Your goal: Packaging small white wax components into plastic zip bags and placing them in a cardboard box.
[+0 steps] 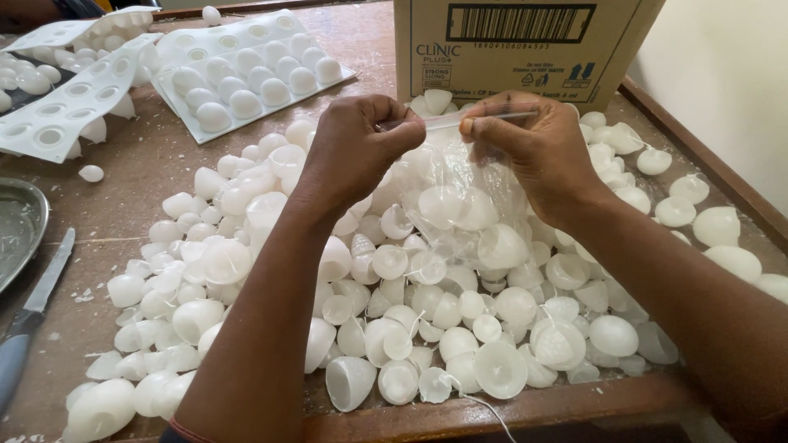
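Pinched shut at both ends, the mouth of a clear plastic bag [464,197] sits between my left hand [357,148] and right hand [533,143], hanging over the heap of white half-dome wax shells [394,312] and holding a few of them. From the left I note a steel plate [16,226], a knife [33,308], white mould trays [246,70], then a brown cardboard box [525,41] with a black-barred label at top centre. Both forearms reach up from the near edge, wrists raised, fingers curled inward.
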